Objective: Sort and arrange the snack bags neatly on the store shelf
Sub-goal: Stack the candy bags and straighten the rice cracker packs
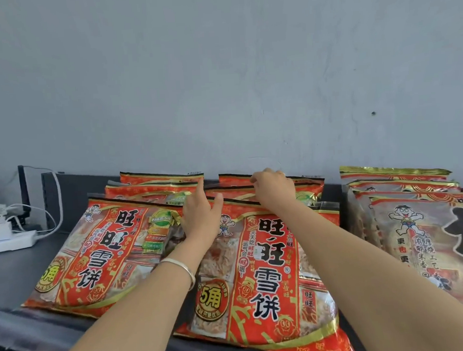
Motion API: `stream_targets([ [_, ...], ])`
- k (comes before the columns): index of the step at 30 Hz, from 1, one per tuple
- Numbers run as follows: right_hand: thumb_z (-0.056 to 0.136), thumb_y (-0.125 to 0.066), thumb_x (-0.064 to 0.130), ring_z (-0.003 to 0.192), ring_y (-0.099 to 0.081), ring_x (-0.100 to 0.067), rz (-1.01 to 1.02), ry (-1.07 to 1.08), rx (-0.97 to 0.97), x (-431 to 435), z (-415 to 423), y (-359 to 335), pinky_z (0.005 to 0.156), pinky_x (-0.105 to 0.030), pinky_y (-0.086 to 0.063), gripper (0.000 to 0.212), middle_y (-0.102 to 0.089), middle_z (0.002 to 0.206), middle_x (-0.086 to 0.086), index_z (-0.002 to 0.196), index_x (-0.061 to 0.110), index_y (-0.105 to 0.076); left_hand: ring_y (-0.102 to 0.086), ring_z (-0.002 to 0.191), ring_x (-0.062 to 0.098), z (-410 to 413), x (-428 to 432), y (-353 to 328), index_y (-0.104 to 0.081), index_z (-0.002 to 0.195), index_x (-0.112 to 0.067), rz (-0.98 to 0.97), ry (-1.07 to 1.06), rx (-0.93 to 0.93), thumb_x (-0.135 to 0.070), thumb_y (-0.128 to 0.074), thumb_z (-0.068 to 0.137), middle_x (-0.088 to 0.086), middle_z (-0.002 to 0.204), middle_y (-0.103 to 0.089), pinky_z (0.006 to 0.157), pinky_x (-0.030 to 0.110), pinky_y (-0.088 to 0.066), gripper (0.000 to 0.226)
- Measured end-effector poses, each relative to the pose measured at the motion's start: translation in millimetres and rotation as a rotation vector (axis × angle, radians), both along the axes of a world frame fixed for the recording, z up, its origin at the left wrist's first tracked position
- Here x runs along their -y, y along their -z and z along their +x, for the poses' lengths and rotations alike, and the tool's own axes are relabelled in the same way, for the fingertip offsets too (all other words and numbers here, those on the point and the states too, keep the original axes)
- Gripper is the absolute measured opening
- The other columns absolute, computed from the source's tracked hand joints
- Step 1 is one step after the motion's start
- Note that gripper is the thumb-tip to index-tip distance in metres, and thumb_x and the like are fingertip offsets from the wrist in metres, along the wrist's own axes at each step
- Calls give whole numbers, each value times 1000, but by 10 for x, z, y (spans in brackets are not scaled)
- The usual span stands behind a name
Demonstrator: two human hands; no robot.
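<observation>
Where the front bag [261,276] leans, the left hand [200,220] rests open. The right hand [273,190] pinches a rear bag [308,183] by its edge

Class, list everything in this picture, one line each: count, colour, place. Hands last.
left red bags: at least three, red, shelf left
middle red bags: at least three, red, centre
gold-edged bags: about four, red-gold, right
shelf: one, dark grey, underneath
wall: one, grey, behind
power strip: one, white, far left
bracelet: one, silver, left wrist
left hand: one, fingers straight, between red stacks
right hand: one, grip pinching a rear middle bag's top edge
</observation>
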State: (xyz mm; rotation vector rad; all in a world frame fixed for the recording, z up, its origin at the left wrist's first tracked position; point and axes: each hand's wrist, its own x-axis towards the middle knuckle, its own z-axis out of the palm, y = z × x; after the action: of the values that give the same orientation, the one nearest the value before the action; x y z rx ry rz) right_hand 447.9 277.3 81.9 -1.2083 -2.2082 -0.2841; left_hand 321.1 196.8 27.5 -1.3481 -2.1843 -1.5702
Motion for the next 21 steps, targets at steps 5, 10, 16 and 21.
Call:
stream_targets([
  [5,93,-46,9,130,-42,-31,61,52,70,-119,31,-51,112,-49,-26,44,-52,135,-6,134,23,-53,-38,131,26,-81,-225,-299,-38,141,-27,-3,-2,-178,-36,-40,98,6,143,-40,103,46,-35,44],
  [10,96,-40,19,106,-57,-28,-74,96,140,-240,25,-108,92,-42,-37,28,-65,114,-6,116,19,-61,-39,130,24,-112,-572,-596,-48,134,-30,-57,87,-436,-25,-42,97,0,143,-42,102,42,-36,37],
  [16,98,-41,25,107,-58,-27,-158,150,194,-326,180,-165,87,-41,-40,27,-63,117,-3,118,23,-59,-41,129,24,-58,-1005,-734,-53,129,-34,-241,191,-598,-28,-43,98,-3,142,-47,101,41,-35,33],
  [21,100,-39,23,110,-55,-27,-164,152,226,-349,269,-176,95,-44,-34,26,-62,118,-4,117,22,-58,-48,123,25,92,-1195,-742,-57,126,-31,-257,253,-586,-31,-45,97,0,135,-54,97,38,-37,32],
])
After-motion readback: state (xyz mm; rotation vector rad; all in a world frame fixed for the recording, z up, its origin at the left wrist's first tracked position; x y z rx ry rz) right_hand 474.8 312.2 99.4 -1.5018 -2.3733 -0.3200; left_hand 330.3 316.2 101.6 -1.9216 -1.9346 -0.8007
